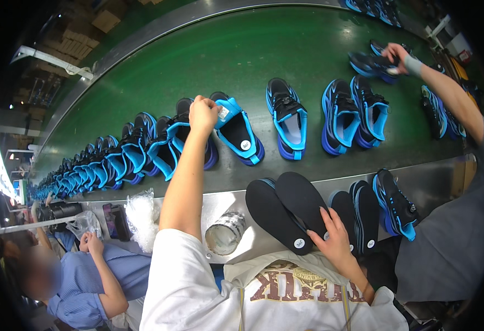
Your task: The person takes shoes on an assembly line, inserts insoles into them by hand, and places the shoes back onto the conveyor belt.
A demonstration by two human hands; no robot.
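Note:
My left hand (204, 115) is closed on the blue tongue (229, 109) of a black and blue sports shoe (254, 156) on the green conveyor belt. Inside that shoe lies a black insole with a round white sticker (245, 144) at the heel. My right hand (334, 243), low and to the right, grips the edge of a black insole (300, 198). Another black insole (266, 212) lies partly beneath it, its heel sticker showing. Just right of the shoe at my left hand stands a single shoe (287, 113) with a pale inside.
A long row of shoes (109, 165) runs leftward along the belt (198, 49). More insoles (365, 209) and a shoe (392, 201) rest on the metal ledge by a round clear container (225, 234). At right, a co-worker's hand (396, 57) holds a shoe; another person (87, 276) sits left.

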